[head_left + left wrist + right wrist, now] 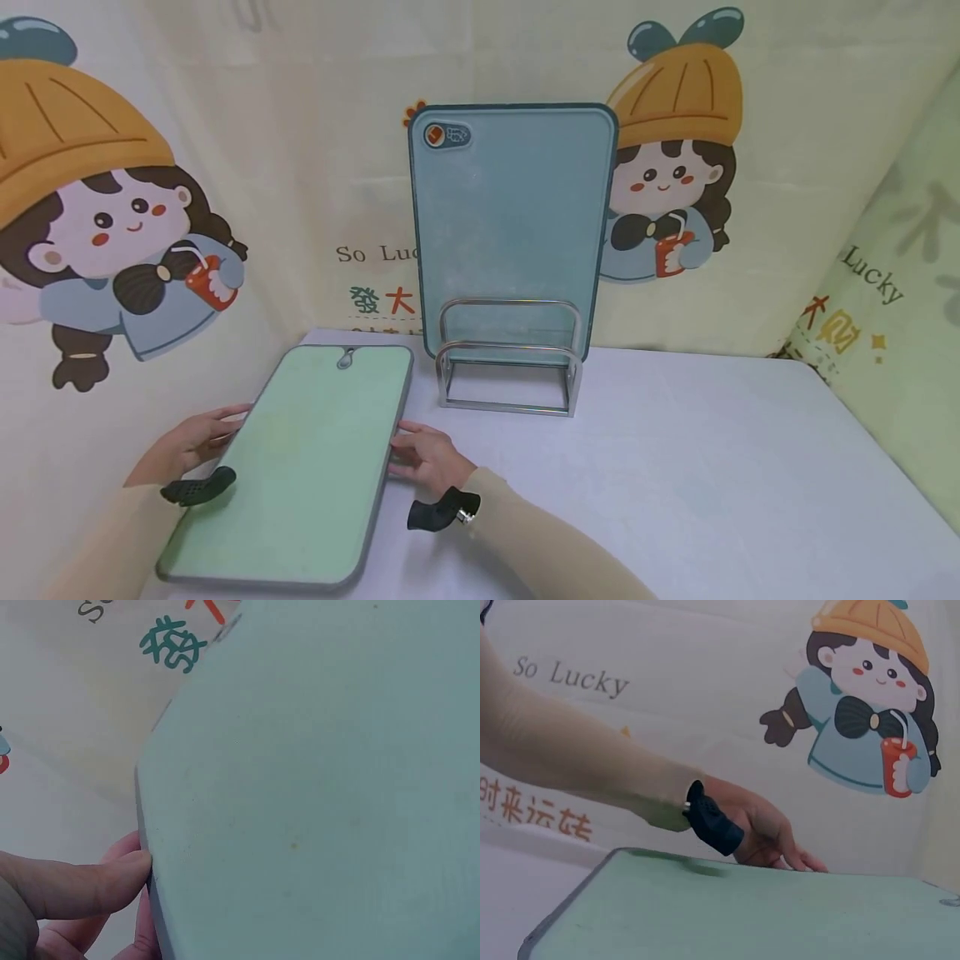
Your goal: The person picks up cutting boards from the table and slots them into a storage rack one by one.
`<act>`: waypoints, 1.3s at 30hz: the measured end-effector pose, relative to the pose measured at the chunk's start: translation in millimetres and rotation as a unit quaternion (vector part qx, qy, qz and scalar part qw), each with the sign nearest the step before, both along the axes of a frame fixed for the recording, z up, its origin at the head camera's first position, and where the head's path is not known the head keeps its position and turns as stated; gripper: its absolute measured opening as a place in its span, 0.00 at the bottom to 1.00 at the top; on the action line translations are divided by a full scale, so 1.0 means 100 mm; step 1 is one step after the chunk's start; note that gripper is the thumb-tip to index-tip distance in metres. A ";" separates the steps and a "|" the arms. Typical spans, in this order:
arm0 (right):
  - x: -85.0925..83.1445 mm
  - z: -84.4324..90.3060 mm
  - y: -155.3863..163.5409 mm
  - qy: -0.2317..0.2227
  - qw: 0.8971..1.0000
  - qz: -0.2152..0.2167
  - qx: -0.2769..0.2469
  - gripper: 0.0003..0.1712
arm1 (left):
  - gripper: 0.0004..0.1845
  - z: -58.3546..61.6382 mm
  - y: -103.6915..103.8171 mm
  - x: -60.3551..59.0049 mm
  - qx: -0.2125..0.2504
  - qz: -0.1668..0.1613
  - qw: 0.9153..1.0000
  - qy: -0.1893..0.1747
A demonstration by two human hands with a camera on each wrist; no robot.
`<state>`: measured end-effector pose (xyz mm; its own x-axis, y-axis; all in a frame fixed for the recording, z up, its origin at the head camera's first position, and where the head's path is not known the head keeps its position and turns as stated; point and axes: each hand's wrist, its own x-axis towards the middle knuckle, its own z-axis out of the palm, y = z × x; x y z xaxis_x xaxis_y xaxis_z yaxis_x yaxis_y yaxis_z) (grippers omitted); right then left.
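Observation:
A pale green cutting board [300,467] with a grey rim and a small drop-shaped hole lies at the left of the white table. My left hand [186,443] grips its left edge; in the left wrist view the thumb [97,885] presses on the rim with fingers partly hidden behind it. At the opposite long edge, my right hand [435,458] holds the board, its fingertips partly hidden by the rim. The right wrist view shows the left hand [757,825] beyond the board, but not the right hand.
A blue cutting board [517,217] with a dark rim stands upright in a metal wire rack [510,408] at the table's back. Behind hangs a cream printed cloth [360,150]. The white tabletop [675,467] extends to the right. Black bands circle both wrists.

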<state>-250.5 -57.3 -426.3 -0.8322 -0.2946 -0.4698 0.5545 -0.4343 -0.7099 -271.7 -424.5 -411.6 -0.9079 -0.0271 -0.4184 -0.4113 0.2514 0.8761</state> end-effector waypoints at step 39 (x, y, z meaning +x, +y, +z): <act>-0.12 0.25 0.00 0.066 0.997 -0.001 0.046 0.23 | 0.13 0.26 -0.01 0.06 0.097 -0.008 0.993 0.073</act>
<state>-262.9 -57.6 -400.8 -0.8893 -0.2531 -0.3808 0.4523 -0.3643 -0.8140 -265.8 -425.2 -385.5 -0.9589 0.0559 -0.2783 -0.2736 0.0784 0.9586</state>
